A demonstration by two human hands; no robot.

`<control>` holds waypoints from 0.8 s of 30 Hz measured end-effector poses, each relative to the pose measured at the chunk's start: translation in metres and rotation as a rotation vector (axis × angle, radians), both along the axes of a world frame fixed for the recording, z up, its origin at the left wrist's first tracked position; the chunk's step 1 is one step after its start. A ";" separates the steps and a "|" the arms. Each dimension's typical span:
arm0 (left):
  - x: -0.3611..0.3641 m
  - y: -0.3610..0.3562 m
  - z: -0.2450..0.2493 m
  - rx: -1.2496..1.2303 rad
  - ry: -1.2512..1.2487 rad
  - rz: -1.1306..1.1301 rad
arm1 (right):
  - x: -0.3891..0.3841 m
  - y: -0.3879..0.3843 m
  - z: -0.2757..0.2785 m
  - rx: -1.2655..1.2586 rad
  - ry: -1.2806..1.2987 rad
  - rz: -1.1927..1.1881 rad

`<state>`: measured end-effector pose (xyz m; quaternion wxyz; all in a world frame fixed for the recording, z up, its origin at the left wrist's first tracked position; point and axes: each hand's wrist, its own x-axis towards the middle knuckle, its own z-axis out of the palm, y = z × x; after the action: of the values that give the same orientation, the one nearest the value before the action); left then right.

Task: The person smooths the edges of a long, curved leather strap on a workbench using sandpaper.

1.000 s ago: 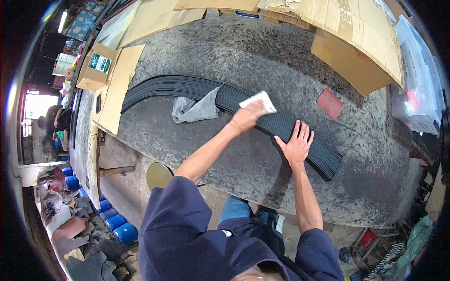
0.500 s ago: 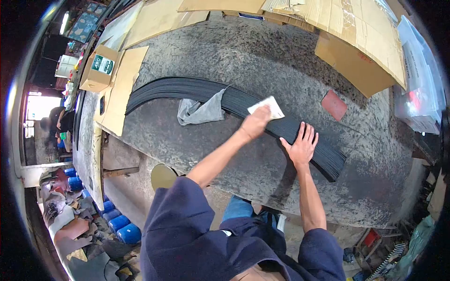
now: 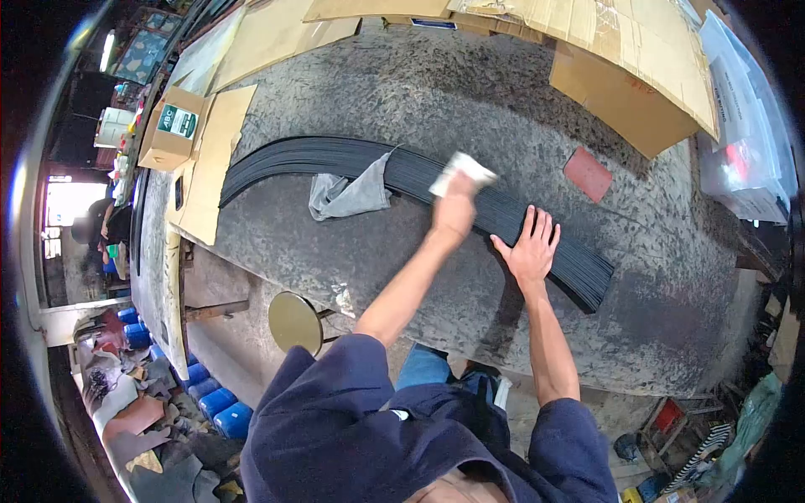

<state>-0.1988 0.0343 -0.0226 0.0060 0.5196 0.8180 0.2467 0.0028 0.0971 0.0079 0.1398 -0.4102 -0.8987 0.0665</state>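
A long curved bundle of thin black strips (image 3: pixel 335 155) lies across the grey stone table (image 3: pixel 470 92). My left hand (image 3: pixel 455 210) grips a small white pad (image 3: pixel 463 170) and presses it on the strips near the middle of the bundle. My right hand (image 3: pixel 530 250) lies flat with spread fingers on the strips closer to their right end, holding nothing. A crumpled grey rag (image 3: pixel 348 193) rests partly on the bundle, to the left of my left hand.
A red square piece (image 3: pixel 588 174) lies on the table right of the strips. Cardboard sheets and a box (image 3: pixel 625 71) fill the far edge; a small labelled carton (image 3: pixel 172 126) sits at the left. A round stool (image 3: pixel 295 322) stands below the table's near edge.
My left hand with the white pad has slid back along the strips, a little up and to the left. My right hand stays pressed on the strips.
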 end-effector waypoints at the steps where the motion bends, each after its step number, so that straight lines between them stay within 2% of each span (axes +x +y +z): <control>1: 0.033 -0.001 -0.019 0.021 0.043 -0.108 | 0.001 -0.002 0.001 0.000 0.001 0.003; 3: 0.018 -0.011 0.000 0.058 0.023 -0.351 | 0.001 0.001 0.004 -0.023 0.012 0.000; 4: -0.002 -0.014 0.002 -0.019 0.050 -0.182 | 0.001 0.001 0.001 0.020 0.022 -0.006; 5: -0.028 -0.010 0.021 -0.175 -0.141 0.022 | 0.001 0.001 0.005 0.007 0.025 -0.004; 6: -0.028 -0.004 0.016 -0.181 -0.137 0.018 | 0.002 0.002 0.004 0.018 0.025 -0.002; 8: -0.014 0.005 0.001 -0.006 0.026 0.152 | 0.000 0.000 0.001 0.016 0.016 -0.002; 9: 0.018 0.008 -0.008 0.045 0.038 0.015 | 0.000 0.000 0.001 0.011 -0.003 0.003; 11: 0.037 0.001 -0.011 0.046 0.206 -0.263 | 0.001 0.002 0.000 0.003 0.006 0.006; 12: 0.019 -0.002 0.003 -0.021 0.063 -0.264 | 0.002 0.000 0.001 -0.010 0.010 -0.002; 13: 0.001 -0.006 0.024 -0.103 0.020 -0.090 | 0.001 0.001 0.000 -0.022 0.015 -0.013; 14: 0.001 -0.002 0.020 -0.103 0.018 -0.093 | 0.002 0.001 -0.002 -0.023 0.025 -0.022; 17: -0.005 0.003 0.003 -0.095 0.245 0.141 | 0.001 0.000 -0.001 -0.041 0.016 -0.018; 19: 0.062 -0.001 0.000 0.026 0.107 -0.087 | 0.001 0.000 -0.008 -0.025 0.035 -0.013; 21: 0.046 -0.012 0.003 -0.023 0.053 -0.249 | 0.002 0.001 -0.007 -0.013 0.057 -0.019; 22: 0.023 -0.019 0.006 -0.069 -0.028 -0.129 | 0.000 0.003 -0.006 -0.007 0.062 -0.020; 23: -0.008 -0.023 0.016 -0.117 0.035 0.037 | 0.001 0.000 -0.004 -0.018 0.060 -0.023; 24: -0.012 -0.015 0.021 -0.120 0.036 0.032 | 0.002 0.000 -0.002 -0.028 0.058 -0.026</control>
<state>-0.2107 0.0192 -0.0014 0.0184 0.5093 0.8396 0.1880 0.0046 0.0970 0.0056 0.1612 -0.4219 -0.8878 0.0889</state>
